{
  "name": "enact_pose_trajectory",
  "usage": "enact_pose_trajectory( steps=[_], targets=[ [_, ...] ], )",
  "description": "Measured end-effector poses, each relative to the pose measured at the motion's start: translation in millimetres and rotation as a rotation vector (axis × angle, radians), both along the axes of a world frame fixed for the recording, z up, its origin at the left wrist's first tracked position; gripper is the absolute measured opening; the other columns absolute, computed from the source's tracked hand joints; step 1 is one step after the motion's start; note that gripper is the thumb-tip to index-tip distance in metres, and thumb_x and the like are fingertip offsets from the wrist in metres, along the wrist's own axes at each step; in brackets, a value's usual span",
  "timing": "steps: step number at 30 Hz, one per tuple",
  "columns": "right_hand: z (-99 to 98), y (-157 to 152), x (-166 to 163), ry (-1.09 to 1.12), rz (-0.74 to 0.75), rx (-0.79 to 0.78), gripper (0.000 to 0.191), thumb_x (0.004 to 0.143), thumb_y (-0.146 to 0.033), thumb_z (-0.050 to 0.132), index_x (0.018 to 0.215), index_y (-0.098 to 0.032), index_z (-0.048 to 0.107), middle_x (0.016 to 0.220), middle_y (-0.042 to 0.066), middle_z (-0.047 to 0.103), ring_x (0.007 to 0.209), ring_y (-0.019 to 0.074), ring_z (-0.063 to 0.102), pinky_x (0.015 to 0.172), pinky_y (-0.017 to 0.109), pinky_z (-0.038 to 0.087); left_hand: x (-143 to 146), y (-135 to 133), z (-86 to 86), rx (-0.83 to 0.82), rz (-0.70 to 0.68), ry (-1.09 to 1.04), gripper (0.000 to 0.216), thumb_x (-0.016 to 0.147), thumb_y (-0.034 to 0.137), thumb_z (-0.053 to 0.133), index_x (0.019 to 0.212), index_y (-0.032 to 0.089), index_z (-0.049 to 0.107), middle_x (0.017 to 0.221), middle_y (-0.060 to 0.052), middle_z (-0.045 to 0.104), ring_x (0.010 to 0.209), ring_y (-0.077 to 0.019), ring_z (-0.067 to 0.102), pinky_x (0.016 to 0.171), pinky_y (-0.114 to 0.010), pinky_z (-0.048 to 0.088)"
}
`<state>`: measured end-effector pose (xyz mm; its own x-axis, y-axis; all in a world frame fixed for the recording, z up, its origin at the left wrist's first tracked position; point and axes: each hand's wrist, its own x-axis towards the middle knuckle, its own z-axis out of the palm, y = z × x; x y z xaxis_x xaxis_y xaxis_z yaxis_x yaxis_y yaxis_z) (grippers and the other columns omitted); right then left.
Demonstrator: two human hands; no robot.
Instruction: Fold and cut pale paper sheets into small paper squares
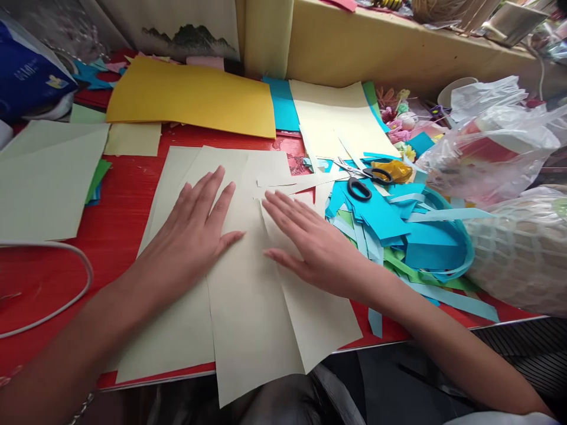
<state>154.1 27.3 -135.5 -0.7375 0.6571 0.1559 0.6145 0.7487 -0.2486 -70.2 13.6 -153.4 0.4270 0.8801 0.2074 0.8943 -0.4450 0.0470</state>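
Observation:
Both my hands lie flat, fingers stretched out, on overlapping pale cream paper sheets (248, 307) at the red table's front edge. My left hand (192, 236) presses the left sheets, thumb pointing right. My right hand (305, 242) rests on the right sheet beside it, fingers pointing up and left. The sheets overhang the table's near edge. Neither hand holds anything.
Black-handled scissors (363, 180) lie to the right on a heap of blue and green paper scraps (411, 236). A yellow sheet (190, 97) and more cream paper (336, 121) sit behind. Plastic bags (491, 141) crowd the right. A white cable (66, 295) loops on the left.

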Motion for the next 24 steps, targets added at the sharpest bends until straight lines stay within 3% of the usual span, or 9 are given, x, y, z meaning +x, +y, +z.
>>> enact_pose_trajectory(
  steps=[5, 9, 13, 24],
  targets=[
    [-15.7, 6, -2, -0.192, -0.028, -0.042, 0.074, 0.093, -0.057, 0.024, 0.147, -0.006, 0.022, 0.154, 0.01, 0.018, 0.143, 0.0215, 0.014, 0.117, 0.04, 0.014, 8, -5, 2.9, -0.046, -0.021, -0.011, 0.067, 0.094, 0.047, 0.029, 0.148, 0.01, 0.012, 0.156, -0.017, 0.01, 0.144, -0.0267, 0.007, 0.114, -0.047, 0.018],
    [-18.5, 11, -6, -0.215, -0.066, -0.027, 0.062, 0.098, -0.046, 0.02, 0.147, -0.007, 0.021, 0.154, 0.008, 0.017, 0.143, 0.0195, 0.013, 0.117, 0.038, 0.013, 11, -8, -1.3, -0.098, -0.118, 0.035, 0.075, 0.092, 0.056, 0.027, 0.147, 0.006, 0.013, 0.157, -0.015, 0.006, 0.144, -0.0241, 0.005, 0.115, -0.043, 0.018],
    [-20.9, 10, -9, -0.193, -0.121, -0.001, 0.055, 0.099, -0.035, 0.017, 0.147, -0.009, 0.023, 0.154, 0.006, 0.019, 0.143, 0.0167, 0.014, 0.117, 0.036, 0.014, 11, -11, -5.6, -0.14, -0.157, 0.085, 0.075, 0.092, 0.057, 0.023, 0.147, 0.006, 0.018, 0.155, -0.013, 0.014, 0.143, -0.0206, 0.011, 0.116, -0.039, 0.018],
    [-20.1, 4, -15, -0.185, -0.204, 0.0, 0.054, 0.098, -0.031, 0.016, 0.147, -0.011, 0.025, 0.154, 0.006, 0.019, 0.143, 0.0163, 0.016, 0.117, 0.037, 0.014, 20, -18, -1.5, -0.15, -0.093, 0.119, 0.073, 0.093, 0.055, 0.016, 0.145, 0.005, 0.023, 0.154, -0.013, 0.02, 0.143, -0.0206, 0.015, 0.116, -0.038, 0.02]
  ],
)
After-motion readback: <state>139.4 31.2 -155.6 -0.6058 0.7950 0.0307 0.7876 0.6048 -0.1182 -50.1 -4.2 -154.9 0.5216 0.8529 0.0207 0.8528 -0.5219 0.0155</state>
